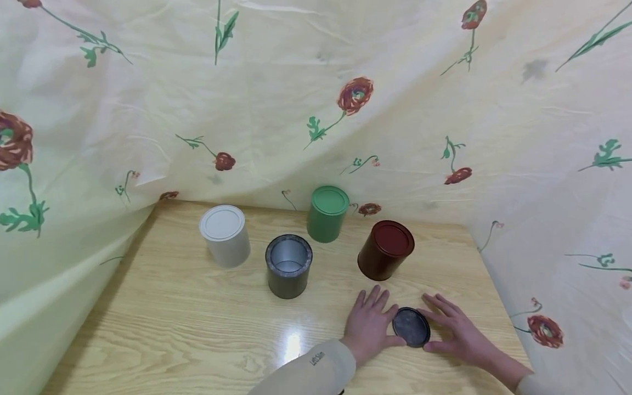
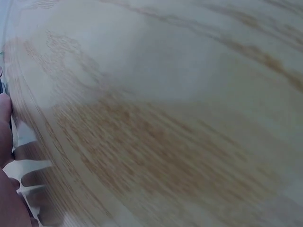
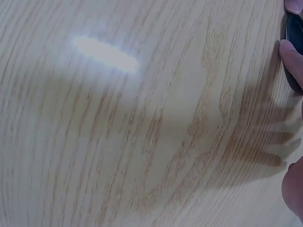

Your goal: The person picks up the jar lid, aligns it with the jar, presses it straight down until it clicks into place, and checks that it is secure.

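A round dark lid lies on the wooden table at the front right, between both hands. On its left side is my left hand, thumb and index fingertip right at the rim, the other fingers spread toward the back. My right hand flanks the lid's right side, its thumb and index fingertip close to the rim and its fingers extended. Left of them stands an uncovered dark grey can, its bare metal inside showing. In the right wrist view the lid peeks in at the right edge beside a fingertip.
A dark red can with its lid on stands just behind the hands. Farther back is a lidded green can, and at the left a lidded white can. Flowered cloth hangs around the table.
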